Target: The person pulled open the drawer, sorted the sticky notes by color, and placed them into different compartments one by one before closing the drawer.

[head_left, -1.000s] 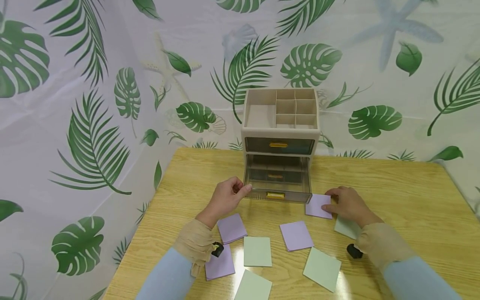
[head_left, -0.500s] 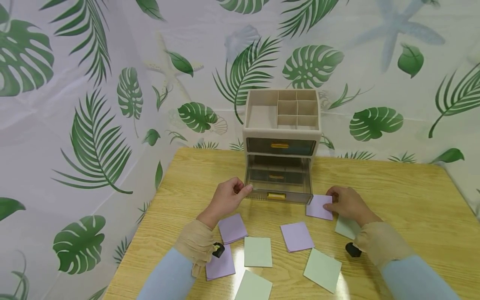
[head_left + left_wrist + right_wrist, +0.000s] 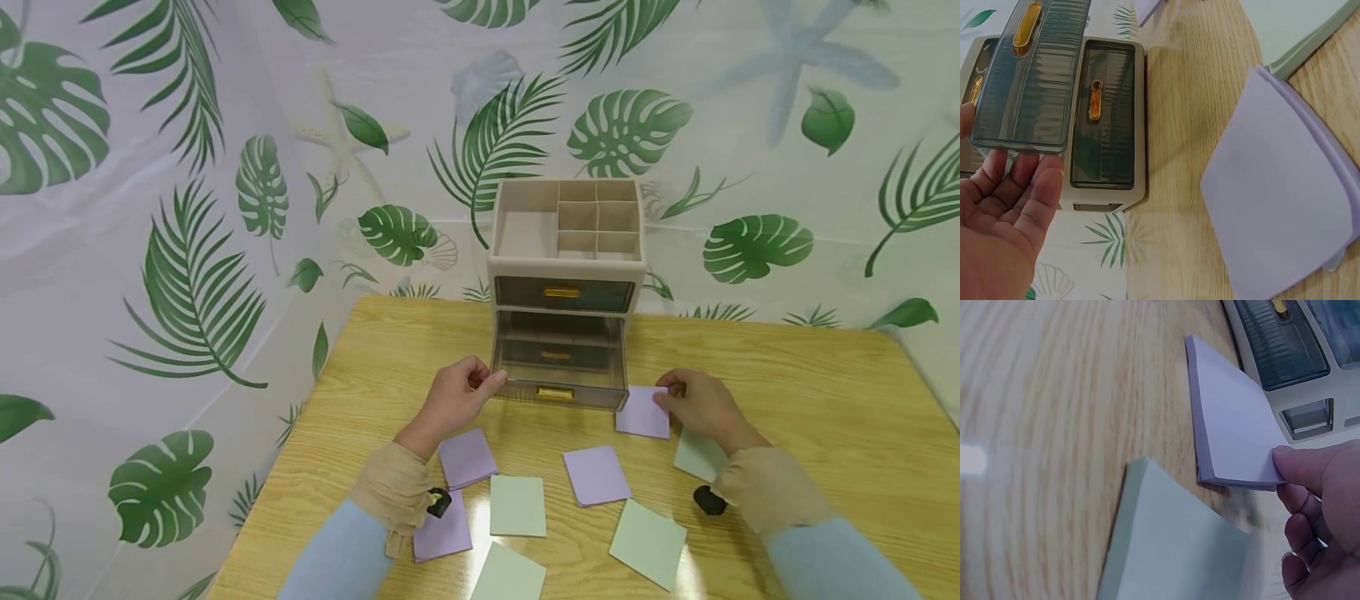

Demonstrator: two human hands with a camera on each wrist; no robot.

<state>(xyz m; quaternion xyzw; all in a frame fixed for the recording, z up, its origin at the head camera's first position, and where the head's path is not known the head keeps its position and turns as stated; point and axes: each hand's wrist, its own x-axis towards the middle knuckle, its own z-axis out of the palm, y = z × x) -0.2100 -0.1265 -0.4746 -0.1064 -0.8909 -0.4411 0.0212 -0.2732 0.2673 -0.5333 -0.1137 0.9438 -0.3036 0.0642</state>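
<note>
My left hand point(image 3: 455, 397) grips the left front corner of the pulled-out middle drawer point(image 3: 558, 392); in the left wrist view its fingertips touch the end of that smoky clear drawer point(image 3: 1035, 94). The drawer belongs to a beige organizer point(image 3: 566, 266) at the table's back. My right hand point(image 3: 702, 406) pinches the right edge of a purple note pad point(image 3: 642, 412), just right of the drawer front. In the right wrist view the thumb lies on top of the purple pad point(image 3: 1235, 415), fingers partly hidden below. A green pad point(image 3: 699, 456) lies beside the right wrist.
Purple pads point(image 3: 597, 475) and green pads point(image 3: 518, 506) lie spread over the front of the wooden table point(image 3: 810, 392), some near the left forearm. Behind the organizer hangs a leaf-patterned cloth point(image 3: 630, 50).
My right hand has shifted slightly toward the edge of the purple pad, its thumb now covering less of the pad. The left hand keeps its grip on the drawer.
</note>
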